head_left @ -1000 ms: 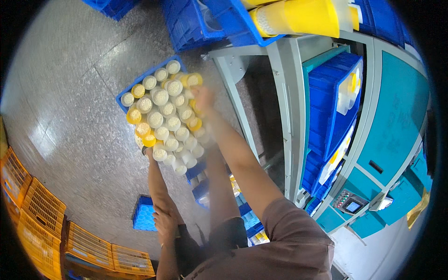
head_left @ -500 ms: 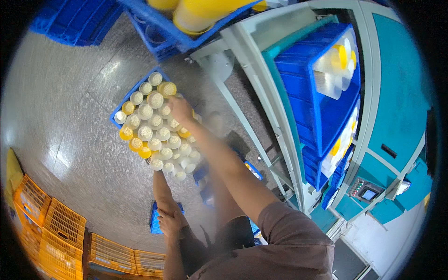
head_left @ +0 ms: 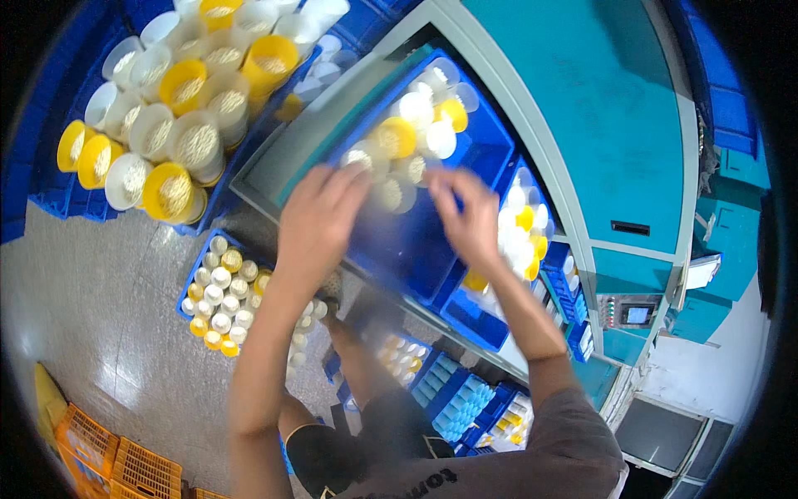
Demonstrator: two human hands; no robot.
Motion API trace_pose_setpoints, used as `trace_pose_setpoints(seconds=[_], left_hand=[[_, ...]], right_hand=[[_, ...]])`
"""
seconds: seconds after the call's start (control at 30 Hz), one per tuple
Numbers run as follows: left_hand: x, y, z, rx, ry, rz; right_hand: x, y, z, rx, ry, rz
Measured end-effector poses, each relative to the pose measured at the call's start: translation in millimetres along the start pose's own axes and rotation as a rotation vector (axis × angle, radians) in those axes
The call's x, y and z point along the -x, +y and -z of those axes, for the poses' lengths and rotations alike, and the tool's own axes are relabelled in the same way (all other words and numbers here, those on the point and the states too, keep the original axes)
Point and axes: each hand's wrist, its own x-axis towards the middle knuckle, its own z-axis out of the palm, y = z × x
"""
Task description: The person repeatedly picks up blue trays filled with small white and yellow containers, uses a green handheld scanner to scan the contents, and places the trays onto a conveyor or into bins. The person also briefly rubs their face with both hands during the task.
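Hands first: both are up at the rack, reaching into a blue tray (head_left: 416, 241) that sits on a shelf of the teal shelving unit (head_left: 582, 125). The left hand (head_left: 320, 220) lies flat-ish over the near left part of the tray, fingers spread and slightly curled; it looks to be touching a blurred jar, but I cannot tell whether it grips one. The right hand (head_left: 470, 220) hangs over the tray's middle, fingers bent downward and loose, with nothing clearly held.

Jars with white and yellow lids (head_left: 416, 133) cluster at the far end of the tray, just beyond the fingertips of both hands, up and away from the person. The tray's long side runs diagonally, from near left toward far right, and the jars sit along that far stretch. The left hand seems slightly nearer to the closest jar; the right is nearer to the white-lidded ones at the top.

Another crate of bigger yellow and white tubs (head_left: 166, 125) stands to the left, and a filled blue crate (head_left: 220, 291) lies on the grey floor (head_left: 91, 333) below, beside orange crates (head_left: 108, 457).
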Motion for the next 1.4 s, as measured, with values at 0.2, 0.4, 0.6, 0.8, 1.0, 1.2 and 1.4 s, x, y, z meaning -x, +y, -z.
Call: trace_pose_setpoints(seconds=[0.2,0.4,0.6,0.8,1.0,1.2,1.4], left_hand=[[-76,-27,-82,-0.324,-0.336,-0.353],[-92,-30,-84,-0.392,-0.320,-0.441],[-82,34,12,-0.358,-0.323,-0.353],[36,74,132,-0.333,-0.263,-0.171],[227,54,228,-0.312,-0.518,0.278],[413,-46,290,-0.541,-0.520,0.559],[521,-234,255,-0.660,-0.464,0.429]], right_hand=[[-152,96,-8,0.386,-0.130,0.214],[-194,121,-45,0.534,-0.445,0.134],[-188,95,-19,0.564,-0.409,0.125],[-112,-19,60,0.546,-0.183,0.350],[-10,-167,53,0.238,-0.418,0.419],[59,-249,-154,-0.092,-0.718,0.331],[91,-266,-448,-0.012,-0.610,0.244]])
